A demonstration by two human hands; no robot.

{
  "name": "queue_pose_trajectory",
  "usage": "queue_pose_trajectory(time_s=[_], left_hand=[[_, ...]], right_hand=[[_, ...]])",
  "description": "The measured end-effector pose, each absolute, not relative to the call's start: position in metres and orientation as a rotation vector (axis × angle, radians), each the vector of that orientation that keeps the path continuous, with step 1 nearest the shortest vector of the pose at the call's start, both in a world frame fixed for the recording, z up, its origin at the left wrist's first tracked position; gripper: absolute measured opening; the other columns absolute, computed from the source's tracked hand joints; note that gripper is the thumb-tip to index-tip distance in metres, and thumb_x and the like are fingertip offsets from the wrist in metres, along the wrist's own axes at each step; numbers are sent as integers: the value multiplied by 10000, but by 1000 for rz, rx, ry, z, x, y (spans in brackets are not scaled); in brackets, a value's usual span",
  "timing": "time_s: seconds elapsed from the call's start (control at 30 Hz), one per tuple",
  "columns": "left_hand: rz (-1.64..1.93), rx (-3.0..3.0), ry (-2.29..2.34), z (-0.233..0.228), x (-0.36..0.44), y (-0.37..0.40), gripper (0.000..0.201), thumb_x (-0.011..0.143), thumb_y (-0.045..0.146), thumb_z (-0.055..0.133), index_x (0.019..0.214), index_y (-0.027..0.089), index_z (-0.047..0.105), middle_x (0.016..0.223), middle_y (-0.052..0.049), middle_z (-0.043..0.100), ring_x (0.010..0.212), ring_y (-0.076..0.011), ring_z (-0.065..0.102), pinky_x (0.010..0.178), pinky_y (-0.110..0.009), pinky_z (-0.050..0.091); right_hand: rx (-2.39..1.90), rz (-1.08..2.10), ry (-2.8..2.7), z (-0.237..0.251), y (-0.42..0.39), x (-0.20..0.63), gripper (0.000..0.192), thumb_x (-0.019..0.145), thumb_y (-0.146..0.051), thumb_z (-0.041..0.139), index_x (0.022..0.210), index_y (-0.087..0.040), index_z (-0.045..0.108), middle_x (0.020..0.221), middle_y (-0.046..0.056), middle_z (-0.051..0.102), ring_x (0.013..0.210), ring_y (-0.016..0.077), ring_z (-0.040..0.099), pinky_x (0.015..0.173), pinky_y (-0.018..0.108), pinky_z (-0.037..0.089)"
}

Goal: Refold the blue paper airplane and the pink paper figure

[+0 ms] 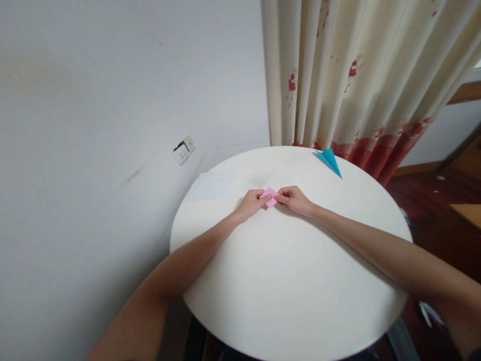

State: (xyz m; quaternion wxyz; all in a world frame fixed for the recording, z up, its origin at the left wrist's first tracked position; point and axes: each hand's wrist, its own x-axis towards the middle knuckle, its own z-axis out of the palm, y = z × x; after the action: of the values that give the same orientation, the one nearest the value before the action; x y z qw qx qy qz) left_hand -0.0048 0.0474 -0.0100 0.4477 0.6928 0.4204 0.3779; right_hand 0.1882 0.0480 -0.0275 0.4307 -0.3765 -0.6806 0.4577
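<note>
Centrally, both hands meet on the round white worktop (293, 281), a little beyond its middle. Far rim runs just beside the curtain (356, 75); left rim sits close to the wall (93, 150), where a socket (183, 150) is mounted. Near and right rims overhang dark wood floor (432, 210). Broad bare surface lies between the hands and the near edge, crossed only by the two forearms.

Pink paper (269, 196): small, folded, pale, one corner pointing away; held low over the worktop, whether it touches the surface cannot be told. Left hand (251, 203) fingers closed on its left side; right hand (295, 199) fingers pinching its right edge.

Blue folded paper (329, 159), pointed, lies near the far rim, well apart from the hands. A white sheet (212, 185) lies at the left rim.
</note>
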Motion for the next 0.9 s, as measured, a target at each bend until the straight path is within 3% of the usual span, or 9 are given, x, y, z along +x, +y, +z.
queue_pose_trajectory(time_s=[0.43, 0.9], left_hand=[[896, 1683, 1027, -11, -9, 53, 514, 729, 620, 726, 740, 106, 693, 624, -19, 601, 533, -102, 529, 503, -214, 315], [919, 1621, 1092, -10, -12, 57, 400, 768, 511, 723, 716, 115, 702, 659, -71, 683, 548, -100, 491, 524, -238, 335]], right_hand=[[-1013, 1095, -1651, -26, 48, 185, 331, 753, -455, 637, 614, -156, 607, 554, -20, 525, 525, 96, 382, 515, 261, 266], [-1108, 993, -1423, -25, 55, 189, 302, 706, -440, 644, 588, -165, 599, 570, 17, 579, 542, 121, 446, 538, 273, 322]])
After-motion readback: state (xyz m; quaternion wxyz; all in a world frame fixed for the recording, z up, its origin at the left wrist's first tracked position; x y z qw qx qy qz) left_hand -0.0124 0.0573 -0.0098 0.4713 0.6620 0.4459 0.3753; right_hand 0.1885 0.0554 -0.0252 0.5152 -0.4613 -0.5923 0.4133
